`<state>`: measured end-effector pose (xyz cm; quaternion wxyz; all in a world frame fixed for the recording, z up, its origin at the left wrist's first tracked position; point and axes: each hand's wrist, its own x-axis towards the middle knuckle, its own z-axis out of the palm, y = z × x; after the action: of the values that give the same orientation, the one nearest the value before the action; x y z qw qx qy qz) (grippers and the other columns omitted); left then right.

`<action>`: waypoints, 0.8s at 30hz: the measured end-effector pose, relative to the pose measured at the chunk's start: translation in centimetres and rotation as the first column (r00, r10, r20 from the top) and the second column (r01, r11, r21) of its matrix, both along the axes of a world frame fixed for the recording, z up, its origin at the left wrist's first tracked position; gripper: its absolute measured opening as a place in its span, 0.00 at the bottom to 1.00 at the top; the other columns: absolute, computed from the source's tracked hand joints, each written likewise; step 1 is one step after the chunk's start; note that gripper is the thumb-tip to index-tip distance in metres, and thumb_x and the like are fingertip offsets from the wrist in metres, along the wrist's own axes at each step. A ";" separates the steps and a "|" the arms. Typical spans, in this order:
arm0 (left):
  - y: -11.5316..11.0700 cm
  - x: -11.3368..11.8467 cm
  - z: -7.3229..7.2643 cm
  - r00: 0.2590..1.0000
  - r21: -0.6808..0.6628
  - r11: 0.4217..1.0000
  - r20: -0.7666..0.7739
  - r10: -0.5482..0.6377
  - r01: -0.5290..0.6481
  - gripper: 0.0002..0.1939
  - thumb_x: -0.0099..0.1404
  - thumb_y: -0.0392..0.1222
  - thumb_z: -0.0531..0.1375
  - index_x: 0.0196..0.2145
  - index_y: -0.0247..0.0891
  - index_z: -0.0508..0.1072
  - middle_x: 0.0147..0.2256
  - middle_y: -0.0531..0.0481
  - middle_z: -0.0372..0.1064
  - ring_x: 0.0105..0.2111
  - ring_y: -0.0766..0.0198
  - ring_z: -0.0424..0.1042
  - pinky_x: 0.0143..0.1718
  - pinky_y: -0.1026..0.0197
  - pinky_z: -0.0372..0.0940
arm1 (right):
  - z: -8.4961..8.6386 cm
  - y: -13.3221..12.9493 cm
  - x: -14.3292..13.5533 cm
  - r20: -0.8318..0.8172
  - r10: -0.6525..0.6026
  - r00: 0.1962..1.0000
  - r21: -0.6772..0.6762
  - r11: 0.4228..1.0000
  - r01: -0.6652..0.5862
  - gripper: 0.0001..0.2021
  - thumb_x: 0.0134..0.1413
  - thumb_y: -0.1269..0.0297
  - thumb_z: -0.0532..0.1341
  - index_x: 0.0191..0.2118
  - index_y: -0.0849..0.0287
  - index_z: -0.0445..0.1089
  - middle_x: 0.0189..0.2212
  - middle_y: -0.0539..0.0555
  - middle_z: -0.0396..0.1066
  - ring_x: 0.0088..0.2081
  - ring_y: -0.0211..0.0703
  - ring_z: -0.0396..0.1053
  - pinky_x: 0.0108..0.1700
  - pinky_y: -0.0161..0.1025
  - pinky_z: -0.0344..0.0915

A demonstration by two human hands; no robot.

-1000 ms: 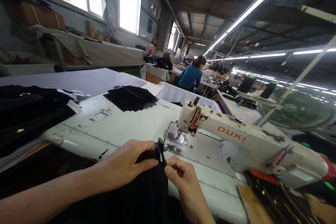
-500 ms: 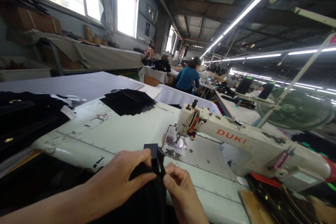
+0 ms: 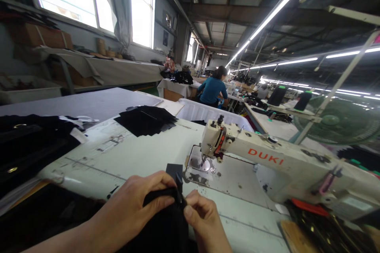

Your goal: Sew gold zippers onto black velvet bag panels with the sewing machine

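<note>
Black fabric (image 3: 166, 225) hangs at the table's front edge, pinched between my two hands. My left hand (image 3: 139, 201) grips its upper edge with thumb and fingers. On its right side, my right hand (image 3: 203, 215) pinches the edge of the same fabric. A small dark rectangular piece (image 3: 174, 170) shows just beyond my fingertips. Behind and to the right stands a white sewing machine (image 3: 255, 152), its needle area (image 3: 204, 162) a little beyond my right hand. The fabric's lower part runs out of view.
A stack of black pieces (image 3: 145, 119) lies on the pale table (image 3: 160, 148). More black fabric (image 3: 32, 142) with metal rings is at the left. Behind are a white bin (image 3: 208, 111) and a person in blue (image 3: 213, 90). Pink snips (image 3: 328, 181) rest on the machine.
The view has shifted slightly. My left hand's fingers have moved a little over the fabric edge, and the gap between the fabric layers near my fingertips looks narrower.
</note>
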<state>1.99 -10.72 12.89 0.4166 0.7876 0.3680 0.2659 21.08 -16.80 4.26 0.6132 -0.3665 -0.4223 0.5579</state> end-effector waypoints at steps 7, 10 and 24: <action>0.2 -0.2 -0.5 0.999 0.029 0.999 0.004 -0.035 0.034 0.06 0.70 0.44 0.57 0.43 0.46 0.72 0.37 0.59 0.80 0.38 0.64 0.79 0.41 0.67 0.66 | -0.1 0.2 0.0 0.032 -0.028 0.999 0.005 1.000 0.028 0.15 0.47 0.49 0.74 0.29 0.56 0.80 0.26 0.48 0.61 0.30 0.37 0.56 0.36 0.36 0.52; -0.1 -0.2 -0.8 1.000 0.064 0.998 0.006 0.026 -0.026 0.09 0.71 0.45 0.56 0.49 0.48 0.68 0.37 0.60 0.80 0.39 0.63 0.79 0.42 0.66 0.66 | -0.2 0.2 0.0 0.058 -0.058 0.997 0.019 0.998 0.057 0.15 0.47 0.47 0.74 0.29 0.55 0.81 0.27 0.49 0.62 0.31 0.38 0.58 0.36 0.36 0.54; 1.4 1.0 -0.2 0.996 0.011 0.999 -0.080 -0.035 0.036 0.04 0.60 0.39 0.65 0.35 0.42 0.76 0.34 0.60 0.79 0.36 0.62 0.76 0.39 0.66 0.64 | 1.6 -0.5 -0.4 0.224 -0.153 0.963 0.034 0.988 0.149 0.13 0.52 0.50 0.70 0.31 0.56 0.78 0.29 0.49 0.66 0.33 0.40 0.64 0.38 0.36 0.61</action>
<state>2.97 -9.35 12.74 0.4014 0.8066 0.3687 0.2290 20.66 -17.33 5.84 0.6050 -0.4534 -0.4649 0.4608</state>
